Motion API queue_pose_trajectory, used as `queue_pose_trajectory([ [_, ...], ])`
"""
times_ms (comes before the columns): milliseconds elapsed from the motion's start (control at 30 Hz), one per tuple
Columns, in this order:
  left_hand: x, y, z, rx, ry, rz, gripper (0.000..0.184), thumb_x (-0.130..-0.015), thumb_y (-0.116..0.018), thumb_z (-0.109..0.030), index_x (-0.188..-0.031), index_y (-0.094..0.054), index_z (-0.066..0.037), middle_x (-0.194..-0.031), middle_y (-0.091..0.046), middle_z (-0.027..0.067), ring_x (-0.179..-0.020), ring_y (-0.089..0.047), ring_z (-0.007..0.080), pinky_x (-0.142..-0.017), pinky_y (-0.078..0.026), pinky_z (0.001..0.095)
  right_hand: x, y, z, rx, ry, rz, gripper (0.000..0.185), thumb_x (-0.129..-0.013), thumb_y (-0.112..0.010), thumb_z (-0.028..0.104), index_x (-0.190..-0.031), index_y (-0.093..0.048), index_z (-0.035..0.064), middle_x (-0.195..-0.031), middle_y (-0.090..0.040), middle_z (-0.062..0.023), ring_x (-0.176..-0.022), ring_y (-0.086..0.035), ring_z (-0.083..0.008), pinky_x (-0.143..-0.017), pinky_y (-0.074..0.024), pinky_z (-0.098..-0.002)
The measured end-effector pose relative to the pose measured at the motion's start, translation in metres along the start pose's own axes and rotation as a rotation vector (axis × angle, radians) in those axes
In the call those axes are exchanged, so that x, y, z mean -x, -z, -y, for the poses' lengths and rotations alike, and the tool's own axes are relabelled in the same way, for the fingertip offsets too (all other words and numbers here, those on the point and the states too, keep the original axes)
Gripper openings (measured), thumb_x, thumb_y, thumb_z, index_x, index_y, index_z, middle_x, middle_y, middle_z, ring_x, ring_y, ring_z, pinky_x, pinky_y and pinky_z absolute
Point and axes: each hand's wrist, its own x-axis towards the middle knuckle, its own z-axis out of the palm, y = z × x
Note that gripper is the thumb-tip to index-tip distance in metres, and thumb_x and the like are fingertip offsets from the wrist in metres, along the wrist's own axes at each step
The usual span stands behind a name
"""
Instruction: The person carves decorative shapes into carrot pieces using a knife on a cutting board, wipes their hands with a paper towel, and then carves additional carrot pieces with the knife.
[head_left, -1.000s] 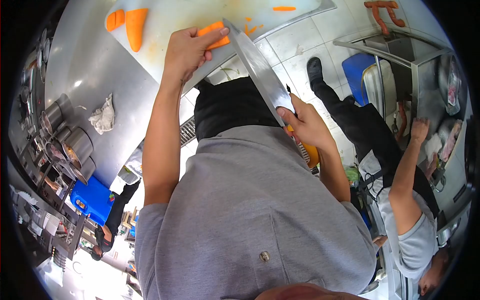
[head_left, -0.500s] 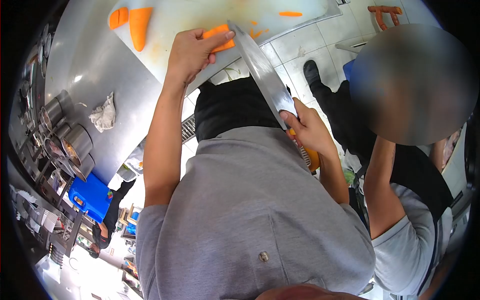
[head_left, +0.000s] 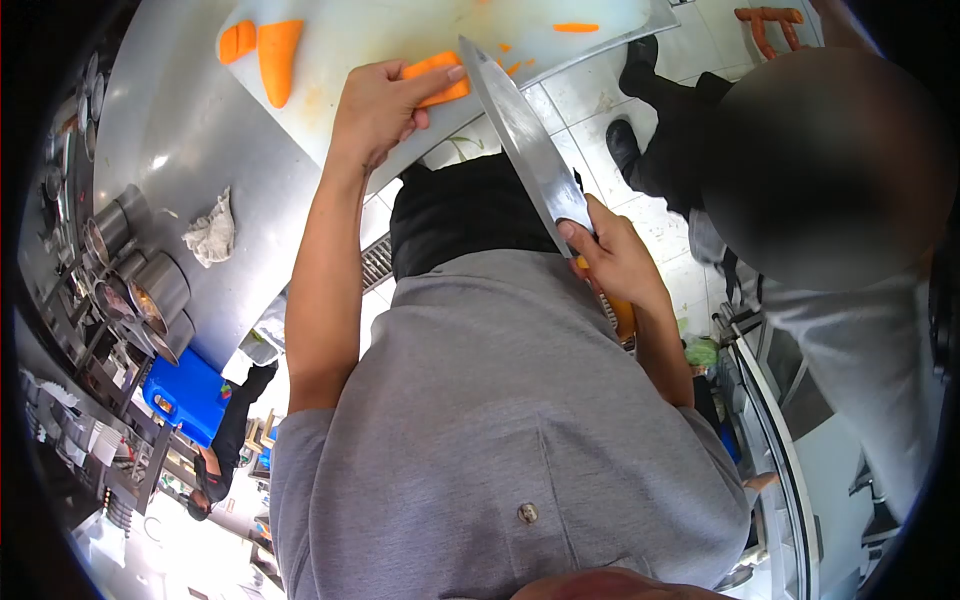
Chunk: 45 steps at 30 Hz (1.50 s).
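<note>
My left hand (head_left: 380, 112) is closed around a block of carrot (head_left: 438, 80) at the near edge of the white cutting board (head_left: 390, 28). My right hand (head_left: 612, 250) grips a large kitchen knife (head_left: 522, 140) by its handle, most of which the fingers hide. The blade slants up and left, with its tip beside the carrot block's right end. Left of my left hand lie a tapered carrot piece (head_left: 279, 62) and a shorter carrot chunk (head_left: 238, 42). A thin carrot strip (head_left: 576, 28) and small scraps lie toward the board's right side.
A crumpled cloth (head_left: 211, 232) lies on the steel counter (head_left: 240, 170). Metal pots (head_left: 160, 290) and a blue plastic jug (head_left: 187, 395) stand at the left. A co-worker in dark trousers (head_left: 672, 130) is close on my right. Another person (head_left: 225, 440) appears at the lower left.
The co-worker on my right has shifted position, and the bent arm seen earlier no longer shows. My hands, the knife and the carrot block stay almost where they were.
</note>
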Motion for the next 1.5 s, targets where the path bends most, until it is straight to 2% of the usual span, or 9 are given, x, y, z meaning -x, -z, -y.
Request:
queue_pose_trajectory([
  [33, 0.001, 0.0, -0.002, -0.009, 0.005, -0.004, 0.04, -0.081, -0.084, -0.034, -0.079, -0.066, 0.001, -0.053, -0.054, 0.0021, -0.04, -0.045, 0.0041, -0.038, -0.031, 0.0186, 0.001, 0.001, 0.003, -0.001, 0.001, -0.002, 0.022, -0.104, -0.055, 0.025, -0.108, -0.056, 0.003, -0.056, -0.055, -0.003, -0.041, -0.051, -0.0087, -0.041, -0.0393, -0.0264],
  [100, 0.001, 0.001, -0.002, -0.008, 0.0, 0.003, 0.04, -0.081, -0.084, -0.035, -0.079, -0.066, 0.001, -0.053, -0.054, 0.0021, -0.04, -0.045, 0.0043, -0.038, -0.031, 0.0185, 0.0, 0.003, 0.007, 0.0, -0.039, 0.028, 0.027, -0.103, -0.057, 0.027, -0.105, -0.055, 0.0004, -0.062, -0.057, -0.0073, -0.053, -0.057, -0.0153, -0.052, -0.0438, -0.0322],
  [300, -0.003, 0.001, 0.003, -0.021, -0.007, 0.005, 0.04, -0.081, -0.084, -0.035, -0.079, -0.066, 0.0, -0.054, -0.054, 0.0021, -0.04, -0.045, 0.0044, -0.039, -0.032, 0.0184, -0.005, -0.001, -0.003, 0.05, 0.019, 0.025, 0.028, -0.104, -0.054, 0.028, -0.108, -0.056, 0.001, -0.064, -0.058, -0.0072, -0.055, -0.058, -0.0153, -0.054, -0.0446, -0.0321],
  [400, -0.001, 0.001, 0.001, -0.022, -0.003, 0.002, 0.04, -0.081, -0.084, -0.036, -0.079, -0.066, 0.0, -0.054, -0.054, 0.002, -0.04, -0.045, 0.0044, -0.038, -0.032, 0.0187, -0.005, 0.001, 0.005, 0.03, -0.038, 0.061, 0.029, -0.104, -0.053, 0.029, -0.111, -0.056, 0.0012, -0.065, -0.058, -0.0073, -0.056, -0.058, -0.0154, -0.055, -0.0454, -0.0319],
  [567, -0.004, 0.003, 0.007, 0.011, -0.022, 0.023, 0.041, -0.081, -0.083, -0.039, -0.077, -0.066, -0.002, -0.053, -0.054, 0.0013, -0.04, -0.044, 0.0042, -0.038, -0.031, 0.0187, -0.008, 0.0, 0.004, -0.003, -0.068, 0.068, 0.031, -0.104, -0.053, 0.029, -0.118, -0.055, 0.0011, -0.064, -0.056, -0.0064, -0.055, -0.058, -0.015, -0.052, -0.0451, -0.0315],
  [633, -0.01, 0.006, 0.013, -0.114, -0.032, 0.0, 0.042, -0.081, -0.082, -0.042, -0.073, -0.066, -0.005, -0.052, -0.053, 0.0005, -0.04, -0.043, 0.0038, -0.039, -0.03, 0.0188, -0.009, 0.001, 0.006, -0.021, -0.107, 0.082, 0.032, -0.104, -0.053, 0.029, -0.12, -0.054, 0.0009, -0.063, -0.056, -0.0062, -0.055, -0.058, -0.0149, -0.05, -0.0447, -0.0314],
  [767, -0.014, 0.008, 0.018, -0.114, -0.055, 0.005, 0.043, -0.081, -0.082, -0.045, -0.073, -0.068, -0.006, -0.051, -0.052, -0.0001, -0.04, -0.042, 0.0036, -0.039, -0.029, 0.0196, -0.016, 0.001, 0.0, -0.022, -0.034, 0.089, 0.036, -0.104, -0.053, 0.03, -0.122, -0.053, -0.0011, -0.063, -0.056, -0.0063, -0.05, -0.056, -0.0146, -0.047, -0.0437, -0.0309],
  [933, -0.011, 0.007, 0.016, -0.135, -0.067, 0.024, 0.043, -0.082, -0.081, -0.046, -0.079, -0.072, -0.004, -0.051, -0.051, -0.0008, -0.04, -0.041, 0.0037, -0.039, -0.028, 0.0209, -0.018, 0.002, 0.01, 0.004, -0.069, 0.081, 0.037, -0.104, -0.054, 0.03, -0.123, -0.052, -0.0022, -0.062, -0.056, -0.0065, -0.047, -0.055, -0.0151, -0.046, -0.0437, -0.0316],
  [1500, 0.001, 0.001, 0.003, -0.18, -0.054, -0.007, 0.043, -0.085, -0.079, -0.042, -0.086, -0.075, 0.0, -0.054, -0.051, -0.001, -0.046, -0.043, 0.0043, -0.047, -0.033, 0.0219, -0.055, 0.006, 0.025, -0.04, 0.074, 0.084, 0.034, -0.104, -0.053, 0.028, -0.125, -0.054, 0.0008, -0.061, -0.055, -0.0071, -0.042, -0.051, -0.0126, -0.042, -0.0426, -0.0284],
])
